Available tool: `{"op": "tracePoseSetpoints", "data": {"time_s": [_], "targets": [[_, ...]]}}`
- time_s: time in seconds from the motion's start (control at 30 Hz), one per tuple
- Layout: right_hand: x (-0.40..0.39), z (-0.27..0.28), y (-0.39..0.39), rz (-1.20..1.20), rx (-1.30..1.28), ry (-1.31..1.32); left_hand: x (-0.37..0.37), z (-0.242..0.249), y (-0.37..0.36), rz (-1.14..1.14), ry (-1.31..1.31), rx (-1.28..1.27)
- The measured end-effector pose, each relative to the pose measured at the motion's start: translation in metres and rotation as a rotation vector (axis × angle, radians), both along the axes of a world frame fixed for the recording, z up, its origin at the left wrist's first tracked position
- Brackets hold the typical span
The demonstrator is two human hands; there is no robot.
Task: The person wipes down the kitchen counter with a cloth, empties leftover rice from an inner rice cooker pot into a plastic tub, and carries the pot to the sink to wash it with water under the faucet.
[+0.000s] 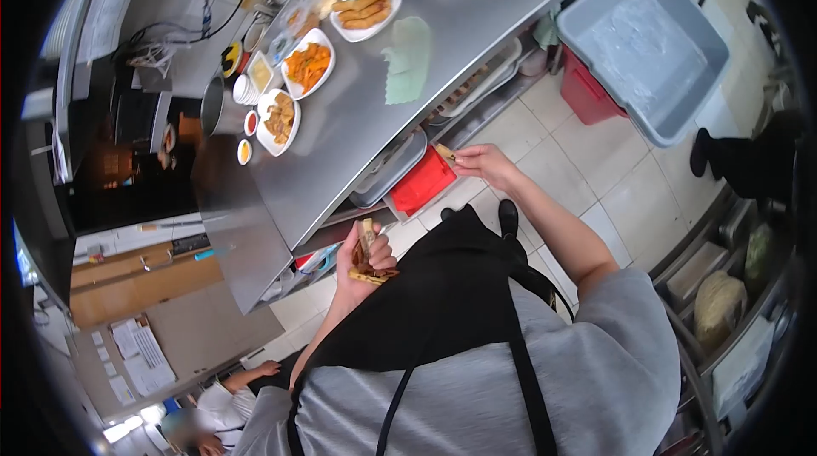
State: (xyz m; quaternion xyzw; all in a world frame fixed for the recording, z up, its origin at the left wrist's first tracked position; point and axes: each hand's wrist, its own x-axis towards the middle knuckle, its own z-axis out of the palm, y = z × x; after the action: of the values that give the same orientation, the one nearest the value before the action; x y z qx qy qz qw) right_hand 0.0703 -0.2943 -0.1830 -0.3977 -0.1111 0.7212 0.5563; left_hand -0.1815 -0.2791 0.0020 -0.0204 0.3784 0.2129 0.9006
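Note:
My left hand [368,259] is closed in front of the black apron, its fingers wrapped round a bunch of small tan-and-brown pieces [368,276]. They look like flat packets, but their kind is not clear. My right hand [483,163] reaches out past the counter's edge and pinches one small tan piece [445,151] between thumb and fingertips. Below and beside that piece, a red bin [423,182] sits under the steel counter [340,150]. Neither hand touches the counter.
Along the counter's far side stand a plate of fried rolls [362,12], a bowl of orange food [307,66], a bowl of browned pieces [279,122] and a green sheet [408,60]. A grey tub [644,48] stands right. Another person [225,405] is lower left.

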Motion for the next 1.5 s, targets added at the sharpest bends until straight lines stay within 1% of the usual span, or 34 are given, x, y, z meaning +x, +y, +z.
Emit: {"op": "tracePoseSetpoints", "data": {"time_s": [0.03, 0.07, 0.13, 0.2, 0.27, 0.33, 0.4, 0.43, 0.47, 0.5, 0.53, 0.57, 0.6, 0.67, 0.73, 0.8, 0.83, 0.9, 0.93, 1.0, 1.03, 1.07, 1.1, 1.13, 1.17, 1.2, 1.27, 1.33, 1.4, 1.43, 1.47, 1.5], "targets": [[0.005, -0.018, 0.003, -0.007, -0.064, -0.119, 0.001, 0.002, -0.003, -0.01, -0.003, 0.082], [0.008, -0.032, 0.007, -0.035, -0.077, -0.108, 0.002, 0.004, -0.006, -0.025, -0.008, 0.162], [0.02, -0.059, 0.02, -0.021, -0.074, -0.503, 0.003, 0.004, -0.009, -0.045, 0.037, 0.178], [0.037, -0.096, 0.045, -0.001, -0.052, -0.813, -0.002, -0.001, -0.007, -0.126, -0.12, 0.225], [0.059, -0.07, 0.059, 0.075, -0.047, -1.242, -0.003, -0.002, -0.007, -0.144, -0.095, 0.223], [0.07, -0.056, 0.075, 0.002, -0.089, -1.368, -0.006, -0.005, -0.005, -0.085, -0.092, 0.156], [0.073, -0.029, 0.082, 0.002, -0.097, -1.398, -0.007, -0.008, -0.005, -0.106, -0.085, 0.134], [0.074, -0.017, 0.087, 0.01, -0.093, -1.431, -0.009, -0.011, -0.005, -0.077, -0.078, 0.084], [0.072, -0.012, 0.091, 0.162, -0.11, -1.452, -0.01, -0.012, -0.005, -0.046, -0.071, 0.033], [0.066, -0.004, 0.09, 0.268, -0.079, -1.458, -0.008, -0.011, -0.006, -0.057, -0.069, 0.03], [0.062, 0.001, 0.086, 0.373, -0.047, -1.462, -0.004, -0.008, -0.007, -0.076, -0.011, 0.062], [0.057, -0.025, 0.091, 0.477, 0.06, -1.526, -0.001, -0.005, -0.007, -0.095, 0.045, 0.094], [0.059, -0.027, 0.088, 0.471, 0.051, -1.524, 0.001, -0.004, -0.008, -0.104, 0.045, 0.092], [0.064, -0.034, 0.078, 0.406, -0.038, -1.446, 0.002, -0.002, -0.009, -0.238, 0.075, 0.256], [0.089, -0.033, 0.077, 0.378, -0.057, -1.427, -0.001, -0.003, -0.007, -0.267, 0.036, 0.268], [0.111, -0.028, 0.079, 0.19, -0.102, -1.458, -0.003, -0.006, -0.005, -0.329, -0.028, 0.264], [0.119, -0.021, 0.081, 0.189, -0.102, -1.457, -0.003, -0.006, -0.005, -0.329, -0.027, 0.264], [0.129, -0.011, 0.086, 0.018, -0.181, -1.487, -0.001, -0.007, -0.007, -0.325, -0.021, 0.263], [0.13, -0.012, 0.088, 0.018, -0.176, -1.488, -0.001, -0.008, -0.007, -0.321, -0.021, 0.267], [0.132, -0.019, 0.093, 0.042, 0.019, -1.525, -0.002, -0.011, -0.004, -0.334, -0.052, 0.217], [0.134, -0.031, 0.097, -0.014, 0.08, -1.484, -0.003, -0.011, -0.003, -0.324, -0.05, 0.221], [0.139, -0.045, 0.094, -0.049, 0.068, -1.395, -0.005, -0.012, -0.003, -0.322, -0.038, 0.206], [0.143, -0.042, 0.085, -0.082, 0.057, -1.307, -0.005, -0.013, -0.002, -0.32, -0.028, 0.191], [0.141, -0.056, 0.08, -0.259, -0.009, -1.274, -0.006, -0.013, -0.001, -0.306, -0.028, 0.195], [0.143, -0.069, 0.077, -0.349, -0.093, -1.006, -0.007, -0.014, -0.001, -0.323, -0.051, 0.206], [0.144, -0.076, 0.075, -0.407, -0.062, -1.129, -0.008, -0.014, -0.002, -0.337, -0.073, 0.217], [0.149, -0.071, 0.086, -0.402, -0.141, -1.01, -0.004, -0.011, -0.004, -0.353, -0.042, 0.232], [0.154, -0.088, 0.116, -0.497, -0.062, -0.846, -0.004, -0.009, -0.006, -0.352, 0.002, 0.258], [0.164, -0.105, 0.143, -0.451, -0.017, -1.229, 0.0, -0.001, -0.005, -0.422, 0.112, 0.323], [0.16, -0.077, 0.141, -0.5, -0.07, -1.23, 0.002, 0.001, -0.006, -0.414, 0.111, 0.333], [0.164, -0.084, 0.147, -0.528, -0.01, -1.279, 0.002, 0.001, -0.007, -0.392, 0.106, 0.319], [0.165, -0.091, 0.141, -0.534, 0.03, -0.953, 0.003, 0.003, -0.009, -0.363, 0.14, 0.332]]}}
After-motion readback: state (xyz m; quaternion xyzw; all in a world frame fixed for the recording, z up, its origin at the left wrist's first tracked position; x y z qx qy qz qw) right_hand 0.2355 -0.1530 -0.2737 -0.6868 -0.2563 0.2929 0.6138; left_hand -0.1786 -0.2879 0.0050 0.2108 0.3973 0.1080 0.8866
